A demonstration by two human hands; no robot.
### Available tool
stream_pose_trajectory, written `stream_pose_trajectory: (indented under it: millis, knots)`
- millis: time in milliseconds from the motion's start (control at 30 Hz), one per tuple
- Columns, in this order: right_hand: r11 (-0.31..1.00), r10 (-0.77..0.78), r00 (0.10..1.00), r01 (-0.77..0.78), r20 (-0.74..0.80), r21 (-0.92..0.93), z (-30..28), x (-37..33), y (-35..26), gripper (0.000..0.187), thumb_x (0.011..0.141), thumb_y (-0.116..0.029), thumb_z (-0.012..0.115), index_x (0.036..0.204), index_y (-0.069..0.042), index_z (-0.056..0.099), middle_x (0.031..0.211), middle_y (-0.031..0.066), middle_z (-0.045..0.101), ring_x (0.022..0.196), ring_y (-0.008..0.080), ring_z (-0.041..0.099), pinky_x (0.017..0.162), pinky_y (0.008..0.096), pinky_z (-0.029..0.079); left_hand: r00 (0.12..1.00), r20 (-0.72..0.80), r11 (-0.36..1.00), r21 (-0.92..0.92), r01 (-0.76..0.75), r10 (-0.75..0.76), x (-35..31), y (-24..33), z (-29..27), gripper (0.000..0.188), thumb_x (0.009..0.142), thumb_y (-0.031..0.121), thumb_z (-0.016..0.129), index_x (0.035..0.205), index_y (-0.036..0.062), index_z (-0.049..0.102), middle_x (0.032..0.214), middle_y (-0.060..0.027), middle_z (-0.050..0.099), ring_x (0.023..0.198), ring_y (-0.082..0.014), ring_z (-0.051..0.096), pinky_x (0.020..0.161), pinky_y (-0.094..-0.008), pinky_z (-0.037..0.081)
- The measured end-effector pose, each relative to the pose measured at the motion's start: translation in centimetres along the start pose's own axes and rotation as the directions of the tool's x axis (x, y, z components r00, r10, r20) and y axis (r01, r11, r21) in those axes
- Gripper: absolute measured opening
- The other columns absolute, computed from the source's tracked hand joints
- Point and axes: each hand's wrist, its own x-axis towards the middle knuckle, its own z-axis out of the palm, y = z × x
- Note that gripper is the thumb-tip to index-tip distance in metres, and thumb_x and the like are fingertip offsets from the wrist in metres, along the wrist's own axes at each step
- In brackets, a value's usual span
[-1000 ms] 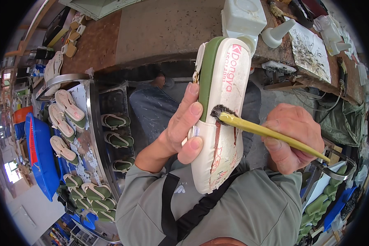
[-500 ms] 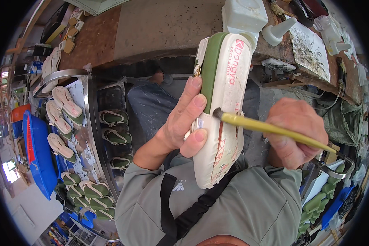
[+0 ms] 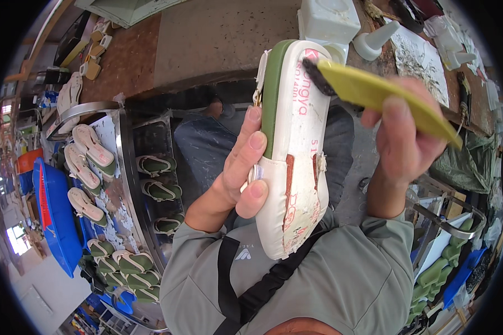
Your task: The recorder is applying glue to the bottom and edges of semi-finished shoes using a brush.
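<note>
My left hand (image 3: 237, 170) grips a cream shoe upper stretched over a green shoe last (image 3: 276, 100), with its underside turned up toward me. Across that pale sole face (image 3: 304, 125) run red printed marks, and the upper's gathered edges are folded over at the toe end. My right hand (image 3: 405, 137) is closed round the yellow-green handle of a brush (image 3: 374, 89). The brush's dark bristles lie over the heel end of the sole face; whether they touch it I cannot tell. Motion blurs the brush slightly.
A metal rack (image 3: 129, 184) at my left carries several cream shoes on green lasts. The workbench (image 3: 207, 44) ahead holds a white plastic container (image 3: 332, 22), a white nozzle bottle (image 3: 374, 42) and a stained paper sheet (image 3: 422, 58). Green lasts (image 3: 430, 279) sit at the lower right.
The brush has moved from the middle of the sole to the heel end, away from me, with its handle swung upward. The shoe has shifted slightly left.
</note>
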Motion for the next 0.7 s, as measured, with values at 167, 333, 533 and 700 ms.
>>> stream_pose_trajectory:
  millis: [167, 333, 533, 700]
  knots:
    - [1.0, -0.021, 0.954, 0.013, 0.3, 0.027, -2.5, -2.3, 0.6, 0.013, 0.074, 0.001, 0.063, 0.085, 0.007, 0.065, 0.073, 0.0137, 0.065, 0.062, 0.0212, 0.061, 0.057, 0.0292, 0.047, 0.999, -0.023, 0.996, -0.079, -0.029, 0.028, 1.4, -0.8, -0.3, 0.06, 0.091, 0.04, 0.041, 0.141, 0.008, 0.03, 0.146, -0.0208, 0.025, 0.126, -0.0396, 0.039, 0.101, -0.0521, 0.038]
    - [0.944, 0.293, 0.945, -0.262, -0.144, 0.198, -5.2, -0.4, 9.8, 0.014, 0.087, -0.005, 0.06, 0.095, 0.006, 0.064, 0.079, 0.0084, 0.064, 0.063, 0.0122, 0.057, 0.056, 0.0233, 0.044, 0.931, -0.011, 0.846, -0.42, 0.327, -0.365, 3.9, -3.8, -1.1, 0.057, 0.091, 0.032, 0.038, 0.137, -0.0021, 0.03, 0.126, -0.0204, 0.049, 0.109, -0.0258, 0.056, 0.093, -0.0356, 0.046]
    - [0.917, 0.319, 0.939, -0.341, -0.13, -0.206, -5.6, -0.1, 14.8, 0.015, 0.086, -0.006, 0.063, 0.097, 0.004, 0.065, 0.081, 0.0046, 0.064, 0.066, 0.0088, 0.056, 0.06, 0.0221, 0.045, 0.782, -0.237, 0.788, -0.414, 0.455, -0.576, 5.1, -7.7, -1.9, 0.044, 0.094, 0.028, 0.038, 0.124, -0.0032, 0.045, 0.105, -0.0131, 0.059, 0.089, -0.0196, 0.061, 0.082, -0.0316, 0.05]
    - [0.876, 0.193, 0.981, -0.166, 0.014, -0.453, -5.4, 0.5, 15.7, 0.013, 0.084, -0.005, 0.064, 0.095, 0.002, 0.065, 0.082, 0.0072, 0.064, 0.069, 0.0095, 0.058, 0.063, 0.0232, 0.047, 0.958, -0.24, 0.64, 0.713, 0.286, -0.16, 5.5, -10.2, -3.4, 0.051, 0.096, 0.033, 0.032, 0.129, -0.0036, 0.043, 0.11, -0.0186, 0.06, 0.091, -0.0242, 0.064, 0.082, -0.037, 0.053]
